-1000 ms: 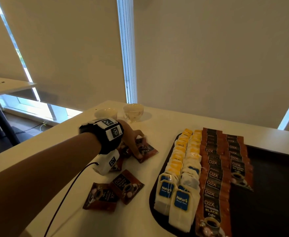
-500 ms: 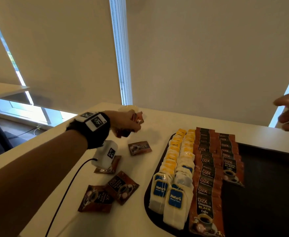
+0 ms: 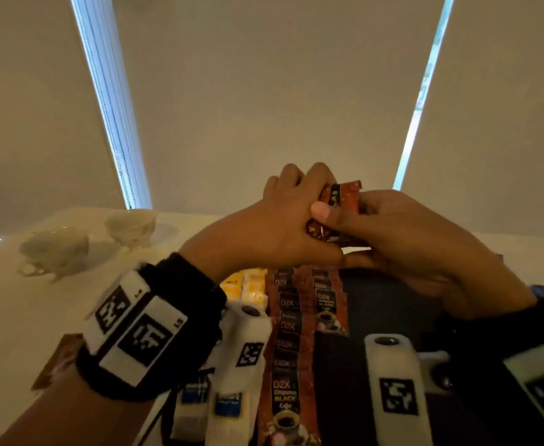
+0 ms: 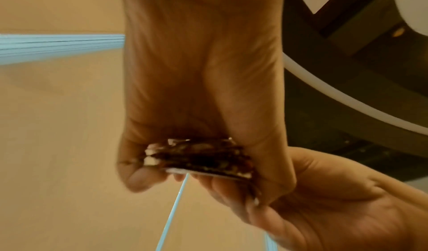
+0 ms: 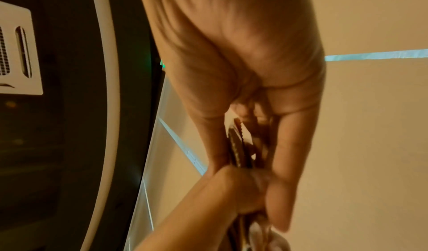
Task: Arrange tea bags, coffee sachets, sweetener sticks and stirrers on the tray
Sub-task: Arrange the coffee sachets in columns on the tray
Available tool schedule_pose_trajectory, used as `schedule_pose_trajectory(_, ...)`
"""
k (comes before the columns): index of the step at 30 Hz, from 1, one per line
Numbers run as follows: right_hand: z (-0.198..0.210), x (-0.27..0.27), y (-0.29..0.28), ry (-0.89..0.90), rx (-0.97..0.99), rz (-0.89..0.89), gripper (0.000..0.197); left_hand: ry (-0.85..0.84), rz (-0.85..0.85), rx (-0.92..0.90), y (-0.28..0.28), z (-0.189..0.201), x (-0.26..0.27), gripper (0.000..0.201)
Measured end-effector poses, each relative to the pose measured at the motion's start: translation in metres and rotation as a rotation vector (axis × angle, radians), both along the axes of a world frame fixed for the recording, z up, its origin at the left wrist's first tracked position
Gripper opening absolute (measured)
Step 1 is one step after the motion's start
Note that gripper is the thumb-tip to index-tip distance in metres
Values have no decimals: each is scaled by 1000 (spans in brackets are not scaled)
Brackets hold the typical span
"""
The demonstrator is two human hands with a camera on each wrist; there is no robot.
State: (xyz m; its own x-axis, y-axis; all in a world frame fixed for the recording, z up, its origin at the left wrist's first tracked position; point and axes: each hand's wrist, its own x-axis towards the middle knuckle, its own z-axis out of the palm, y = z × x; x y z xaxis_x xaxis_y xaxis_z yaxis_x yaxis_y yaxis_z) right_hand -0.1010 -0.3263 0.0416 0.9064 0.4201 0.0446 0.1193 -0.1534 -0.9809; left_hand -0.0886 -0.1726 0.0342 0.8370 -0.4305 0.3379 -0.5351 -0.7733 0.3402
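Both hands meet above the far end of the black tray (image 3: 389,304). My left hand (image 3: 283,220) and right hand (image 3: 393,230) both grip a small stack of brown coffee sachets (image 3: 344,201), held upright between them. In the left wrist view the stack (image 4: 199,158) sits edge-on between thumb and fingers, with the right hand (image 4: 324,209) holding it from below. In the right wrist view the sachets (image 5: 238,145) are pinched between thumb and fingers. On the tray lie rows of D2X coffee sachets (image 3: 288,349) and white tea bags (image 3: 248,288).
Two white cups (image 3: 132,226) stand on the white table (image 3: 13,304) at the far left. A brown sachet (image 3: 58,358) lies on the table beside my left wrist. Window blinds close off the far side.
My left hand lifted sachets from the table and carried them right, over the tray. My right hand came in from the right edge and took hold of the same stack.
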Motion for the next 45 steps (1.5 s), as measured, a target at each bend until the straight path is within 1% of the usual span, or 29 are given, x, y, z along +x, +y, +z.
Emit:
schedule_pose_trajectory(2,2,3,-8,12,1,9,28,14,7,-40,-1,0,1,60)
schedule_pose_trajectory(4,3,6,-13,24,-15,6,23,63,-18,-80,2,-1,1,69)
schedule_pose_trajectory(7,1,11,-14,19,-3,7,18,215,-87,-241,13,-1,-4,103)
schedule_pose_trajectory(8,0,11,-13,27,13,15,18,240,-86,-299,18,-2,-5,107)
schedule_pose_trajectory(9,-1,12,-13,31,33,21,17,240,-73,-356,22,-2,-6,105)
schedule_pose_trajectory(10,-1,12,-12,37,54,28,16,234,-49,-410,24,-2,-6,98)
schedule_pose_trajectory(13,-1,11,-10,41,116,49,17,294,7,-598,28,1,-6,70)
schedule_pose_trajectory(15,0,9,-9,47,147,54,17,340,-21,-666,28,4,-8,53)
schedule_pose_trajectory(17,-1,9,-8,78,176,63,19,342,-33,-688,30,6,-10,44)
schedule_pose_trajectory(20,-1,11,-8,129,218,56,26,300,-14,-705,37,6,-10,40)
schedule_pose_trajectory(24,-4,13,-6,82,190,-13,29,250,-19,-709,39,8,-12,39)
schedule_pose_trajectory(26,-5,14,-6,67,193,-49,26,244,-21,-736,39,9,-12,39)
schedule_pose_trajectory(29,-5,15,-7,32,186,-117,10,220,-19,-761,41,10,-10,36)
schedule_pose_trajectory(32,-7,18,-9,-12,158,-242,9,184,-12,-797,44,9,-9,35)
schedule_pose_trajectory(35,-6,22,-16,-57,75,-336,8,127,17,-851,53,11,-6,42)
schedule_pose_trajectory(39,-8,24,-34,-86,-86,-414,9,38,60,-947,70,17,-5,33)
schedule_pose_trajectory(41,-12,24,-42,-40,-196,-414,11,9,63,-969,78,20,-5,31)
schedule_pose_trajectory(43,-20,24,-46,42,-360,-363,11,-12,50,-965,90,22,-3,32)
schedule_pose_trajectory(45,-31,24,-48,117,-532,-310,7,-25,23,-895,99,22,2,39)
